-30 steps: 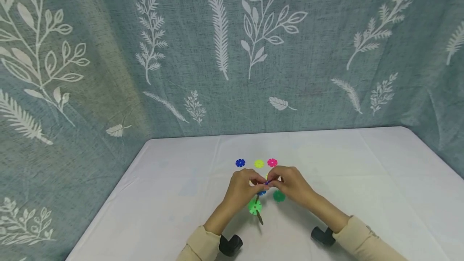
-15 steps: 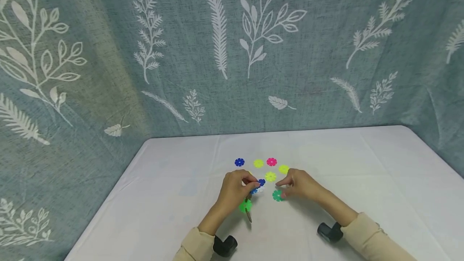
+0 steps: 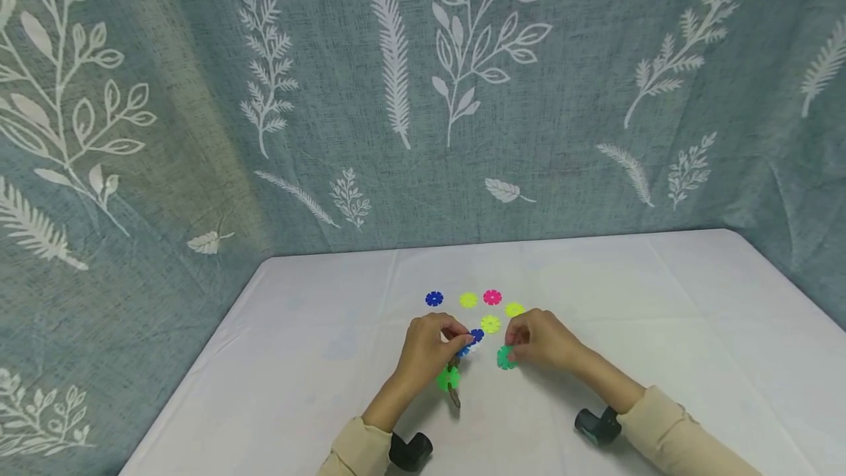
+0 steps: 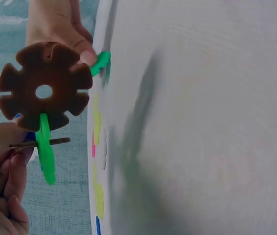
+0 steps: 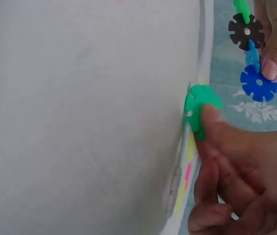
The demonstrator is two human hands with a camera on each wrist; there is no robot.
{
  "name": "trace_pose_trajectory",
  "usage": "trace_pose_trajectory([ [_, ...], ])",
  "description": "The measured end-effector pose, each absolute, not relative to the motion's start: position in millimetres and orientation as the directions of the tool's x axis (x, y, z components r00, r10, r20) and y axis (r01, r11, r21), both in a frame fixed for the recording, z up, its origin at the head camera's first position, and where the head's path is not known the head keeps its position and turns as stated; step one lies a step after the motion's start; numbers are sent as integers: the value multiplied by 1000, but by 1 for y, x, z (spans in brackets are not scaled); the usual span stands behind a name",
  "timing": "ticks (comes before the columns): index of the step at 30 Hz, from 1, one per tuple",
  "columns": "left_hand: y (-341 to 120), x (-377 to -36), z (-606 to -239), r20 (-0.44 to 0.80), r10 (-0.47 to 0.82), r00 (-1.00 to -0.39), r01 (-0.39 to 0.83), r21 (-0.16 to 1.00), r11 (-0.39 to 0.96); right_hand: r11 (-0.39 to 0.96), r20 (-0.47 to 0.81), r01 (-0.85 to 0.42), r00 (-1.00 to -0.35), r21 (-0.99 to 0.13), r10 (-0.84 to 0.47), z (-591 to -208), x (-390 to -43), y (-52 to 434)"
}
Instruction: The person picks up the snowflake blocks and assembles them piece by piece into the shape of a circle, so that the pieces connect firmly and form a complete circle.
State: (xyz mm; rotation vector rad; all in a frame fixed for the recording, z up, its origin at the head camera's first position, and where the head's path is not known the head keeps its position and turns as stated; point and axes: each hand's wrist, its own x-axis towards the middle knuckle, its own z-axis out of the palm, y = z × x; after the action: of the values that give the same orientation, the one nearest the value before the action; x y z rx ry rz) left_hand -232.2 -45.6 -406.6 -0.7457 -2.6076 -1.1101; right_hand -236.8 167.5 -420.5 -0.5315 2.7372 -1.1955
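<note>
My left hand (image 3: 426,351) pinches a dark blue notched plastic disc (image 5: 259,84) between thumb and fingers. It ends a chain of interlocked discs, in which a light blue disc (image 5: 252,56), a brown disc (image 5: 236,32) and a bright green disc (image 3: 448,378) show. At the chain's near end another brown disc (image 4: 18,88) faces the left wrist camera. Right of the chain, my right hand (image 3: 548,340) pinches a teal-green disc (image 5: 197,100) between thumb and finger, low over the white table. Its far side is hidden by the thumb.
Loose discs lie beyond the hands: a blue one (image 3: 434,299), a pink one (image 3: 492,297) and several yellow ones, such as the nearest yellow disc (image 3: 490,325). A patterned cloth (image 3: 423,94) hangs behind the white table (image 3: 661,314). Black camera mounts sit under both wrists.
The right hand has let go of the dark blue disc, moved right and taken hold of the teal-green disc. The left hand has shifted slightly left with the chain.
</note>
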Motion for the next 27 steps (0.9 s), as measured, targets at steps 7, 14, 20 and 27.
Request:
trace_pose_trajectory([
  [7, -45, -232, -408, 403, 406, -820, 572, 586, 574, 381, -114, 19, -967, -924, -227, -414, -242, 167],
  [14, -42, -230, -407, 460, 419, -783, 622, 554, 554, 311, -157, 87, -965, -946, -208, -406, -240, 162],
  [20, -41, -227, -407, 490, 409, -770, 634, 516, 576, 271, -181, 135, -971, -953, -153, -402, -238, 159],
  [27, -38, -225, -409, 570, 390, -723, 674, 463, 576, 233, -192, 159, -973, -959, -126, -399, -235, 153],
])
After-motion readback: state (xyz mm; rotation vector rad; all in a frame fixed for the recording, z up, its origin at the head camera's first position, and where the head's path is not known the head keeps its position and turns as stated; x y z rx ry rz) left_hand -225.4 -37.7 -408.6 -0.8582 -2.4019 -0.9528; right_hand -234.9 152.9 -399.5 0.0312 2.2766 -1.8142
